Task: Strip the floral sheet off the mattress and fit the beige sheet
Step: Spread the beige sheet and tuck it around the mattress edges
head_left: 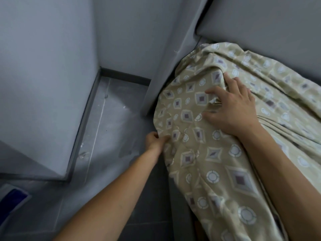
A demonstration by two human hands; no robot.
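A beige sheet [199, 146] printed with grey diamonds and white circles is draped over the corner of the mattress, wrinkled and bunched toward the headboard. My left hand [154, 140] grips the sheet's hanging edge at the side of the mattress, fingers curled into the cloth. My right hand [231, 108] lies flat on top of the corner with fingers spread, pressing the fabric down. The mattress itself is hidden under the sheet. No floral sheet is in view.
A grey padded headboard [260, 20] stands behind the bed, its side panel [166, 54] close to the corner. Grey walls [43, 84] and a dark skirting board enclose a narrow strip of grey tiled floor [107, 136] at the left. A blue-and-white object [12, 200] lies at the lower left.
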